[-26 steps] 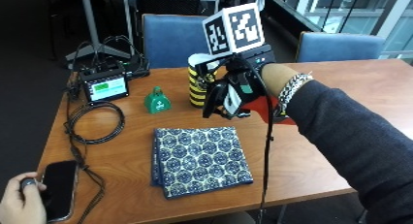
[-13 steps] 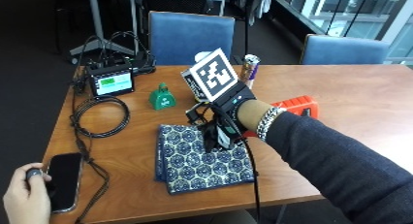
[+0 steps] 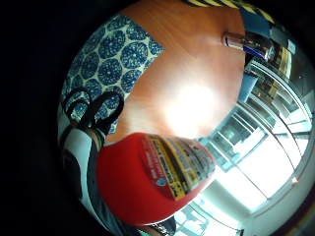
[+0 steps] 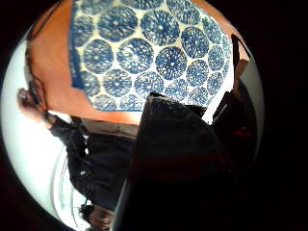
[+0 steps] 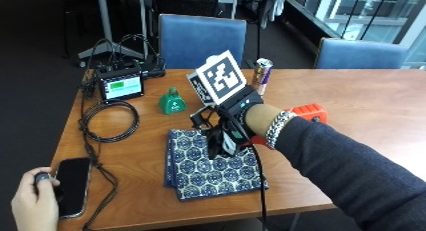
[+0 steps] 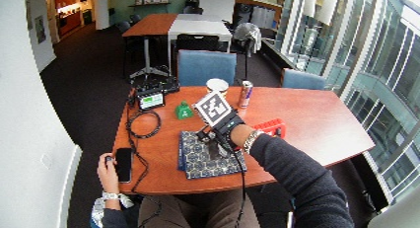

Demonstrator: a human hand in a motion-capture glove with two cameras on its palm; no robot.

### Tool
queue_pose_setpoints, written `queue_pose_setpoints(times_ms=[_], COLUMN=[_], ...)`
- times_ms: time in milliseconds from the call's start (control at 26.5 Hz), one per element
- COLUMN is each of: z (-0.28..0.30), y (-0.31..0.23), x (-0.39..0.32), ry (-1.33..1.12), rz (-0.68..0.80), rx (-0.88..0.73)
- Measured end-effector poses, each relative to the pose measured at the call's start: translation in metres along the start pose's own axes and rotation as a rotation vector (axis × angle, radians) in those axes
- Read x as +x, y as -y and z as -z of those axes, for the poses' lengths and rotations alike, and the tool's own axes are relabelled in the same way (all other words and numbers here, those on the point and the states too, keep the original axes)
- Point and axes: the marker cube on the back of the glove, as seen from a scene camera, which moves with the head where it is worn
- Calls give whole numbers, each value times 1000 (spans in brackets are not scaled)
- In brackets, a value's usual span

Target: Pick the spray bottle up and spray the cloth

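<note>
My gloved right hand (image 5: 234, 122) hangs over the far right part of the blue patterned cloth (image 5: 200, 171), which lies flat near the table's front edge. The fingers are curled round a spray bottle with a red body (image 3: 152, 177) and a black head (image 5: 216, 141) that points down at the cloth. In the little finger side palm view the bottle's labelled red body fills the near part, with the cloth (image 3: 108, 64) beyond it. In the thumb side palm view the bottle's dark head (image 4: 178, 159) lies just over the cloth (image 4: 144, 57). The wide outside view shows the hand (image 6: 226, 129) above the cloth (image 6: 197, 159).
A green bell (image 5: 172, 102) and a small monitor (image 5: 120, 86) with looped cables stand at the back left. A drink can (image 5: 261, 73) is behind the hand, an orange-red box (image 5: 306, 112) to its right. A bare hand (image 5: 30, 203) touches a phone (image 5: 70, 183).
The hand has carried the bottle from beside the striped cup at the back down over the cloth. In the last half second it has hardly shifted.
</note>
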Motion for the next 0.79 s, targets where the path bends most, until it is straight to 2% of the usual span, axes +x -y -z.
queue_pose_setpoints(times_ms=[415, 642, 793], z=[103, 125, 147], y=[-45, -49, -41], x=[-16, -27, -34], ry=[497, 655, 913], rz=[392, 495, 578], rx=[274, 387, 582])
